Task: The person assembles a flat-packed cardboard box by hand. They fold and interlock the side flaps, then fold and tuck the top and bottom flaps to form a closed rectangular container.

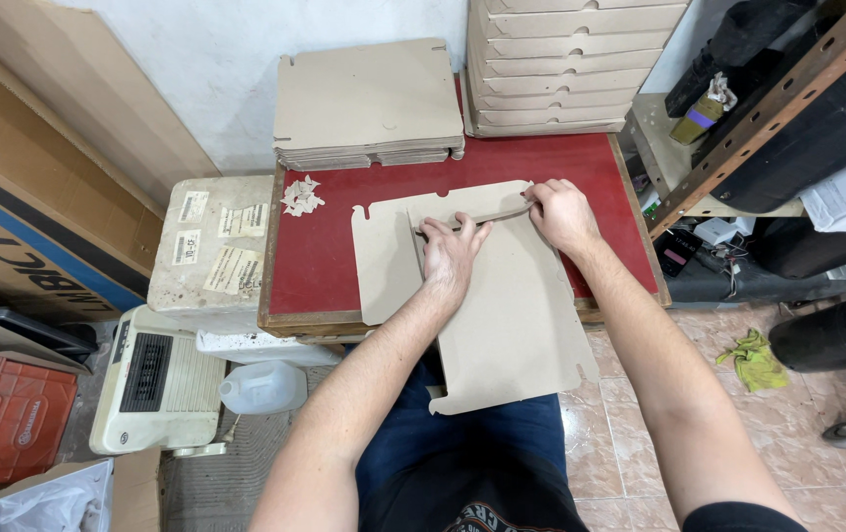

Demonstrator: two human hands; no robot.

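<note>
On red table: one cardboard blank | left hand fingers flat on it | right hand fingers pinching flap

Under your left hand and right hand lies a flat box blank of matt grey-brown cardboard, smooth and uncoated. Your table has a dull red top inside a worn wooden frame. At its far edge, the stacked blanks show the same matt card.

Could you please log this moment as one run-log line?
left hand: flat on cardboard sheet | right hand: folding its flap | surface: red table
</note>
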